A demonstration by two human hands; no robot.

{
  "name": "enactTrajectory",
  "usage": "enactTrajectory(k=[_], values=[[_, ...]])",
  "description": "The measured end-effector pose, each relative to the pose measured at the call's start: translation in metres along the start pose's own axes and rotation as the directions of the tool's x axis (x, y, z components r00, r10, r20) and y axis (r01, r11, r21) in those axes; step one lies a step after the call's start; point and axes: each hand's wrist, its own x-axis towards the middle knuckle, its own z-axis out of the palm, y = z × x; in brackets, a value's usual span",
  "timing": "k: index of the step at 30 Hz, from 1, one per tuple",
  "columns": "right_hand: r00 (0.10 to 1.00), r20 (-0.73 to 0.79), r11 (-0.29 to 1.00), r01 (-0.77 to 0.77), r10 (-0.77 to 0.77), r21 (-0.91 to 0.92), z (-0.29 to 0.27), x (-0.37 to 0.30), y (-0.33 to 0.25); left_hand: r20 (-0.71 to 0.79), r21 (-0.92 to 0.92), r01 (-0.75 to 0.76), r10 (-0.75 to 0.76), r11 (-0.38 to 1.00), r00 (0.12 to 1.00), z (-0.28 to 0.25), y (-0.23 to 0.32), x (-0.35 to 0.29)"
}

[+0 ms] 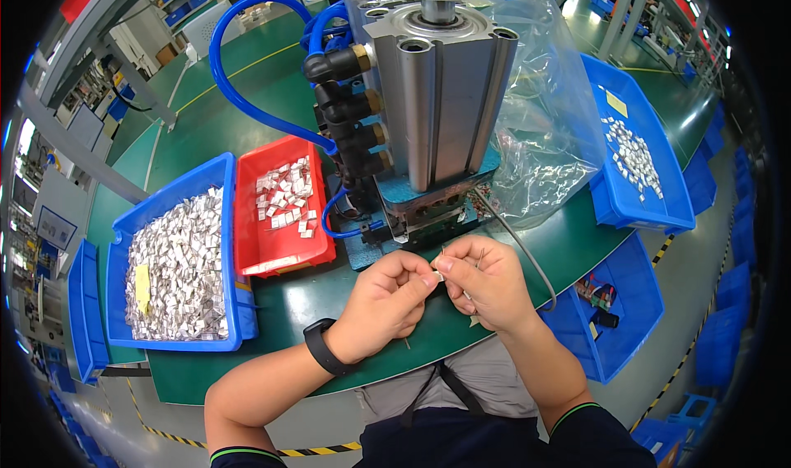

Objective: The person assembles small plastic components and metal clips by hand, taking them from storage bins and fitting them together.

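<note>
My left hand (387,303), with a black band on its wrist, and my right hand (490,283) meet over the table's front edge. Their fingertips pinch a small white part (438,277) between them; it is mostly covered, so its full shape cannot be told. Thin wire leads stick out among the fingers of my right hand, whose curled fingers seem to keep more such pieces. Just beyond the hands stands a metal pneumatic press (449,97) on a teal base. To its left, a red bin (280,264) holds some white blocks with leads.
A blue bin (239,303) heaped with white parts stands at left. On the right are a clear plastic bag (544,122), a blue tray (606,200) of white pieces and a lower blue bin (634,320). Blue air hoses (222,64) and a grey cable (527,258) run by the press.
</note>
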Motion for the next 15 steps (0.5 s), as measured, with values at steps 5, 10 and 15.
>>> enactTrajectory(k=[5,10,15], values=[[1.000,0.002,1.000,0.000,0.000,0.010,0.0009,-0.0004,-0.0008,-0.003,0.014,-0.016,0.016,1.000,1.000,-0.0007,-0.0012,-0.0006],[1.000,0.005,1.000,0.004,-0.004,0.020,0.0006,0.0002,-0.0007,-0.009,0.012,-0.018,0.019,1.000,1.000,0.0000,-0.0001,-0.0005],[1.000,0.012,1.000,-0.002,0.002,0.017,0.0005,-0.0001,-0.0015,-0.018,0.015,-0.012,0.012,1.000,1.000,0.0013,0.0014,-0.0013]])
